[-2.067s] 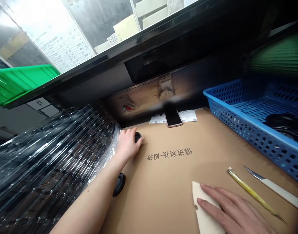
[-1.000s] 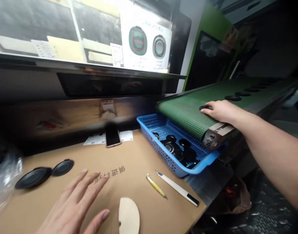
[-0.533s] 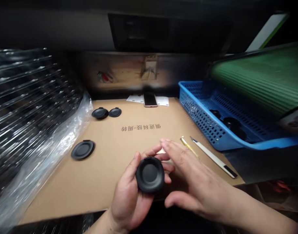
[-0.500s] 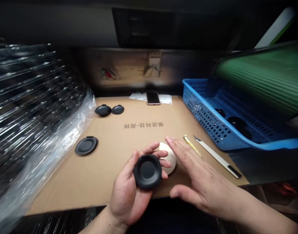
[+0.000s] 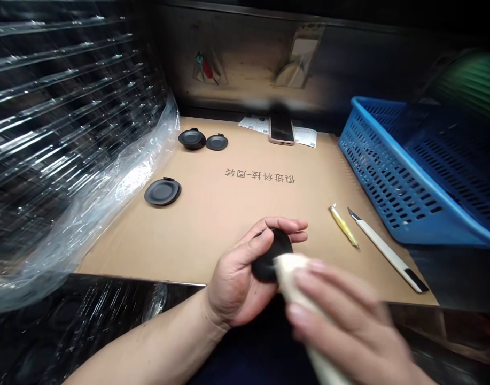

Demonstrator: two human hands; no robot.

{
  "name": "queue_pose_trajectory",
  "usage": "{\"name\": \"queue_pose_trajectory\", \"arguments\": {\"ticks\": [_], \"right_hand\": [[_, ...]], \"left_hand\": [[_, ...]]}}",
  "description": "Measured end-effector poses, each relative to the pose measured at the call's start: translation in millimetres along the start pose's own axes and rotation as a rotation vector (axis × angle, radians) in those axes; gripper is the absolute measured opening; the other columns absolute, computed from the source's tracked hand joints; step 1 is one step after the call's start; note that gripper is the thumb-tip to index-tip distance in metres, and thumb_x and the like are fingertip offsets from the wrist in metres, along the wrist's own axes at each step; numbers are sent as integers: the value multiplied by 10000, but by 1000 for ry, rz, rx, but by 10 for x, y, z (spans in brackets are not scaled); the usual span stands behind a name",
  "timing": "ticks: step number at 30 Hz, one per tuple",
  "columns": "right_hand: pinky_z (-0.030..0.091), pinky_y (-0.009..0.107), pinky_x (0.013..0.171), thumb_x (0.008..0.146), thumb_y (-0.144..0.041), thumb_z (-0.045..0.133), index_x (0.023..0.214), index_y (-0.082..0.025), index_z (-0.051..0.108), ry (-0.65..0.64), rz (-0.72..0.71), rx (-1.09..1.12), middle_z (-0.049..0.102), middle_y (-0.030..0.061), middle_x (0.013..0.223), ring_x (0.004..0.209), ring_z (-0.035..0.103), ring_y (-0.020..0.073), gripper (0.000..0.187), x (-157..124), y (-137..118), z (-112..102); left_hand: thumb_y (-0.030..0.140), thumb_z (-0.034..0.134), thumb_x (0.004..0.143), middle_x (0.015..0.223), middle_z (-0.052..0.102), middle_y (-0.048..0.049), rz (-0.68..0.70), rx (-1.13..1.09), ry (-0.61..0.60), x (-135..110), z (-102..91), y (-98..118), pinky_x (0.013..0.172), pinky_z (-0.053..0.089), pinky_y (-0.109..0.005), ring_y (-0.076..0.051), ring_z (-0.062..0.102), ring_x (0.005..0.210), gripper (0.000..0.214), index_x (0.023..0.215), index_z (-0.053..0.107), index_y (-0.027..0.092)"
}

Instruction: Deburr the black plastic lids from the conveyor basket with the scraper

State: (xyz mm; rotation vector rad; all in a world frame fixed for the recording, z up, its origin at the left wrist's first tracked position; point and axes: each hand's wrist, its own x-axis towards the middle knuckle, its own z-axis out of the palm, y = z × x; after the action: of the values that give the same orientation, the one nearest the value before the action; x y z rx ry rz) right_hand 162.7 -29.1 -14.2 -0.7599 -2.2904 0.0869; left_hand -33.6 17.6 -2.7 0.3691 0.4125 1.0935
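**A:** What have the hands got?

**B:** The left hand (image 5: 239,283) is curled closed around a black disc (image 5: 271,255), fingers wrapped over its rim. The right hand (image 5: 341,315), blurred, is closed on a pale curved pad (image 5: 293,278), whose tip touches the disc at about 4 o'clock.

**A:** And right around them?

**B:** They're over the near edge of a cardboard sheet (image 5: 196,240) lying on the surface (image 5: 116,283). Printed Chinese characters (image 5: 261,176) sit on it at 12 o'clock.

**A:** Any more discs?

**B:** Three. One single disc (image 5: 162,191) lies at 10 o'clock, and a close pair, the left disc (image 5: 192,138) and the right disc (image 5: 216,142), lies farther off at 11 o'clock, just beside each other.

**A:** Tools?

**B:** A slim yellow tool (image 5: 343,225) lies at 2 o'clock, near a white utility knife (image 5: 383,248) at about 3 o'clock.

**A:** Farther out?

**B:** A blue plastic basket (image 5: 413,171) stands at 2 o'clock, and a phone (image 5: 281,128) lies at 12 o'clock on paper labels (image 5: 255,124). A plastic-wrapped stack (image 5: 68,107) rises at 10 o'clock.
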Motion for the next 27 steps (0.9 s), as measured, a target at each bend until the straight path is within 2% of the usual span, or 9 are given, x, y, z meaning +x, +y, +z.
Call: {"name": "queue_pose_trajectory", "arguments": {"ticks": [3,7,11,13,16,19,21,24,27], "right_hand": [[413,459,1220,1006,-112,470,1418,-119,595,-67,-146,3,569,93,1505,1493,417,275,431,103,37,148],[345,544,1243,945,-50,515,1554,-58,408,-74,-102,32,363,142,1636,1522,347,343,619,84,106,218],[372,455,1244,1012,-129,464,1502,-108,505,-20,-151,38,504,89,1556,1485,427,274,492,63,83,212],[375,484,1238,1005,-99,408,1496,-95,509,-54,-122,60,493,110,1564,1495,409,281,501,68,105,187],[379,544,1222,937,-70,474,1515,-61,475,-68,-64,67,475,165,1567,1506,379,326,578,67,156,147],[418,472,1208,948,-80,466,1486,-118,528,-39,-86,78,597,115,1468,1469,446,269,544,67,173,131],[406,481,1217,933,-64,448,1476,-101,532,-64,-79,91,576,124,1489,1481,428,271,550,77,182,126],[358,565,1229,896,-58,484,1470,-36,513,-97,-58,71,472,179,1568,1518,355,333,575,83,196,124],[394,482,1226,953,-104,463,1432,-84,566,-59,-102,65,556,127,1511,1501,398,281,490,71,192,128]], "left_hand": [[266,525,1000,1358,670,-140,-49,-111,-7,16,74,-19,1090,456,-344,-229,628,1268,208,913,678,155],[275,472,1028,1469,606,-159,-70,-210,-25,13,109,2,1227,338,-424,-259,518,1433,218,918,626,169],[354,437,1064,1516,575,-135,-71,-178,27,19,100,-1,1281,252,-406,-237,478,1468,302,942,641,167],[364,459,1056,1537,555,-124,-91,-186,9,23,94,-14,1284,256,-418,-254,444,1491,300,984,666,159],[369,513,1032,1539,551,-133,-123,-194,-9,29,87,-29,1268,302,-429,-291,398,1517,313,1131,689,130],[397,505,1040,1559,527,-145,-106,-181,18,31,78,-24,1273,294,-409,-280,416,1506,422,1316,634,106],[399,508,1039,1591,489,-144,-129,-196,1,24,70,-17,1271,298,-399,-269,423,1502,469,1388,589,97],[392,537,1025,1603,469,-146,-188,-219,-50,10,52,-6,1250,338,-381,-263,421,1504,502,1419,566,83],[409,528,1030,1592,480,-155,-130,-198,-48,10,34,5,1242,348,-365,-263,442,1491,519,1426,564,75]]}}
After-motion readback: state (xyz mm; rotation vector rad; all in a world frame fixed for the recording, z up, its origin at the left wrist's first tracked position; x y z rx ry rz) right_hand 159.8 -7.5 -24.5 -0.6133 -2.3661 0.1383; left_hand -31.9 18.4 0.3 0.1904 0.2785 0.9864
